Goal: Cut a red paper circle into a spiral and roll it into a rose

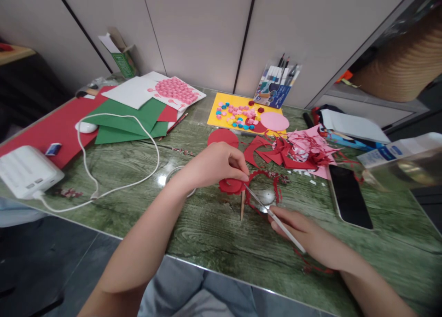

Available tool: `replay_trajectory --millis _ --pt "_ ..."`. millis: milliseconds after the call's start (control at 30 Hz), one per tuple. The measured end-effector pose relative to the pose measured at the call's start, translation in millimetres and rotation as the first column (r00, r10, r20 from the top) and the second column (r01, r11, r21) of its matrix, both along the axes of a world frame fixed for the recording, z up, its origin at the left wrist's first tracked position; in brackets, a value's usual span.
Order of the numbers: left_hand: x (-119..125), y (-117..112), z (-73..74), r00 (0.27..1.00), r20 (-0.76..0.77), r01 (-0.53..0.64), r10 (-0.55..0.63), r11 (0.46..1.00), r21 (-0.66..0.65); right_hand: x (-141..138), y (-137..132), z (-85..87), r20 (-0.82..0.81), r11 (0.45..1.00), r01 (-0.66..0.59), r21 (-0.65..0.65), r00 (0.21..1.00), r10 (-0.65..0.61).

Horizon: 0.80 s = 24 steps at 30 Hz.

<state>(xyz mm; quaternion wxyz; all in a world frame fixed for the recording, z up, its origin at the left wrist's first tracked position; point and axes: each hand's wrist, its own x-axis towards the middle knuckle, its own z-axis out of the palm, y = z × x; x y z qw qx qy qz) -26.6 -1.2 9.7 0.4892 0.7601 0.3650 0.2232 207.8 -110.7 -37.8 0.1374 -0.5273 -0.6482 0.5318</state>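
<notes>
My left hand [224,162] is closed in a pinch on the edge of a curled red paper piece [230,186] near the middle of the table. In my right hand [295,227] is a slim white-handled tool [286,231] with a thin tip; its exact kind does not show. The tip meets the red paper by my left fingertips. Below them a pointed wooden stick [242,208] stands out toward me. A ragged ring of thin red paper strip [278,188] lies just right of the tip. Behind my left hand is a red paper disc [223,137].
Red and pink paper scraps [304,146] lie behind my right hand, near a phone [350,197]. At the back are a yellow sheet [217,106] with small coloured balls and a pencil pack [276,84]. Leftward are green sheets [127,119], a white cable [157,155] and a power bank [29,172].
</notes>
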Motion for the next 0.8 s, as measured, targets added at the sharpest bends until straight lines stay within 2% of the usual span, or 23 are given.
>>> replay_trajectory --millis 133,233,367,467,600,800 --pt "1.0 -0.1 0.4 1.0 0.008 -0.015 0.015 1.0 -0.004 1.3 0.3 -1.8 0.048 0.999 -0.033 -0.027 0.998 0.035" --pt "2.6 -0.2 0.5 0.998 0.034 -0.043 0.043 0.999 -0.02 2.6 -1.5 -5.9 0.028 0.999 -0.005 -0.037 1.0 0.006" --pt "7.6 -0.8 -0.9 0.988 0.108 -0.101 0.108 0.992 -0.073 1.0 -3.6 -5.6 -0.11 0.992 0.075 -0.105 0.99 -0.086" --pt "14.4 -2.3 -2.8 0.963 0.182 -0.173 0.196 0.975 -0.136 -0.6 -3.2 -1.6 -0.226 0.982 0.062 -0.178 0.969 -0.102" --pt "28.1 -7.6 -7.6 0.907 0.273 -0.264 0.321 0.938 -0.224 1.2 -1.8 -2.9 -0.336 0.983 0.031 -0.182 0.937 -0.092" --pt "52.8 -24.1 -20.1 0.731 0.422 -0.359 0.537 0.827 -0.432 4.2 -1.9 -14.9 -0.407 0.986 0.024 -0.166 0.909 -0.091"
